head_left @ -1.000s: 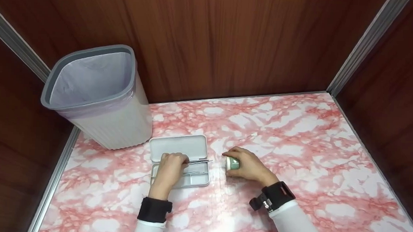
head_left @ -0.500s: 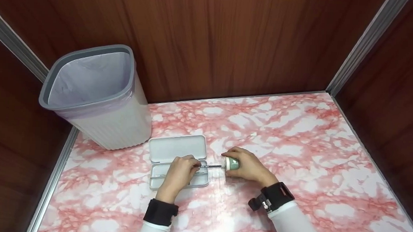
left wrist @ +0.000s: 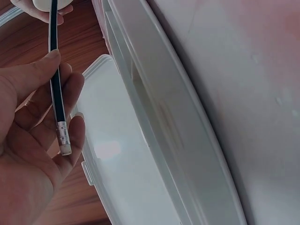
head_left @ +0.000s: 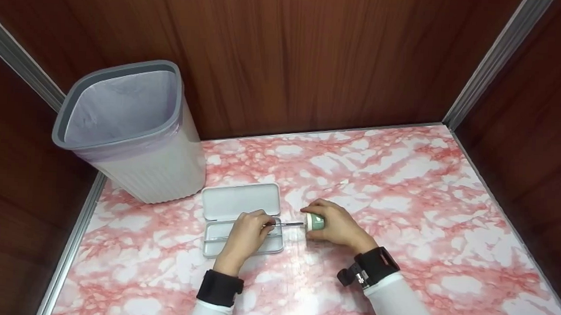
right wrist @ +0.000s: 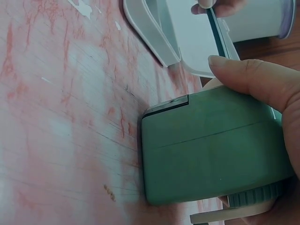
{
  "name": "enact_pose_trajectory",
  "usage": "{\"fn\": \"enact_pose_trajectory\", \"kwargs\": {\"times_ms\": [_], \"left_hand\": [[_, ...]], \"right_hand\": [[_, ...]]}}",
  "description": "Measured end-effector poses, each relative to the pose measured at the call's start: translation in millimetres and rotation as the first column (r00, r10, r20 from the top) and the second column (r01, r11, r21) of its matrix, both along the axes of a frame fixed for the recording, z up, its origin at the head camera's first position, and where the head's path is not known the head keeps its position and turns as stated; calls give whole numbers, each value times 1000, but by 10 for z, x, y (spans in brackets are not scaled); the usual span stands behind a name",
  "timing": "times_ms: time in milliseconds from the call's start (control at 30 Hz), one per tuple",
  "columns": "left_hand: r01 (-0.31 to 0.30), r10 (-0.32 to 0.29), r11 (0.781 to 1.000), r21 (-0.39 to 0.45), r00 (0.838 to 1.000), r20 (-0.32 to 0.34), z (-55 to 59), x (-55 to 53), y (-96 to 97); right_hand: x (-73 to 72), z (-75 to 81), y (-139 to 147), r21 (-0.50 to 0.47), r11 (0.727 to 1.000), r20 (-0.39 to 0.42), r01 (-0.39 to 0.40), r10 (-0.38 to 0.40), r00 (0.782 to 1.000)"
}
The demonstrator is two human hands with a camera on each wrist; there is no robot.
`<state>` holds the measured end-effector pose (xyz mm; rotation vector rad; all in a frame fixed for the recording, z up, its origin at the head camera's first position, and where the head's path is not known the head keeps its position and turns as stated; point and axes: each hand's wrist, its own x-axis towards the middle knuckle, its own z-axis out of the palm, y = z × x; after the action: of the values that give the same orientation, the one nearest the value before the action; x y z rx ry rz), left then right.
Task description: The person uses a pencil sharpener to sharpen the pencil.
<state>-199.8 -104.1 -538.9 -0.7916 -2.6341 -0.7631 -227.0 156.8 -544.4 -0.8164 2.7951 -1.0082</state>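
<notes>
My left hand (head_left: pixel 246 236) pinches a dark pencil (left wrist: pixel 56 93) between thumb and fingers. Its metal band and white eraser lie toward the palm in the left wrist view. The pencil's other end reaches the pale front of a green pencil sharpener (right wrist: pixel 211 145), and its tip is hidden there. My right hand (head_left: pixel 338 226) grips the sharpener from the right, thumb across its top in the right wrist view. A ribbed knob and cream crank (right wrist: pixel 234 213) show on the sharpener's end. Under the left hand lies a pale pencil case (head_left: pixel 242 201) with its lid folded back.
A tall white bin (head_left: pixel 164 170) with a grey rim and purple liner stands at the back left. Brown wood-grain panels (head_left: pixel 314 58) border the red-and-white marbled table (head_left: pixel 394 182) at the back and sides.
My left hand has moved right with the pencil, bringing its far end from a gap up to the sharpener's front. My right hand and the sharpener have stayed nearly still.
</notes>
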Motion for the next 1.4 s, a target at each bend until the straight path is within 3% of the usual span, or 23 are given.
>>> {"fn": "enact_pose_trajectory", "kwargs": {"times_ms": [333, 567, 700, 900, 1400], "left_hand": [[9, -9, 1000, -30, 1000, 2, -51, -15, 80], [74, -73, 997, -38, 997, 23, -81, -29, 135], [73, -80, 989, -126, 996, -48, -98, -46, 159], [13, -53, 969, -248, 987, -153, -116, -66, 170], [45, -89, 971, -234, 979, -182, -139, -108, 196]], "right_hand": [[8, 8, 4, 23, 1000, -5, 13, -13, 1000], [-4, 46, -18, 91, 995, -42, 45, -41, 998], [-8, 68, -37, 162, 986, -87, 45, -31, 996], [-7, 95, -40, 216, 975, -95, 41, -21, 995], [5, 169, -67, 314, 949, -113, 14, 23, 993]]}}
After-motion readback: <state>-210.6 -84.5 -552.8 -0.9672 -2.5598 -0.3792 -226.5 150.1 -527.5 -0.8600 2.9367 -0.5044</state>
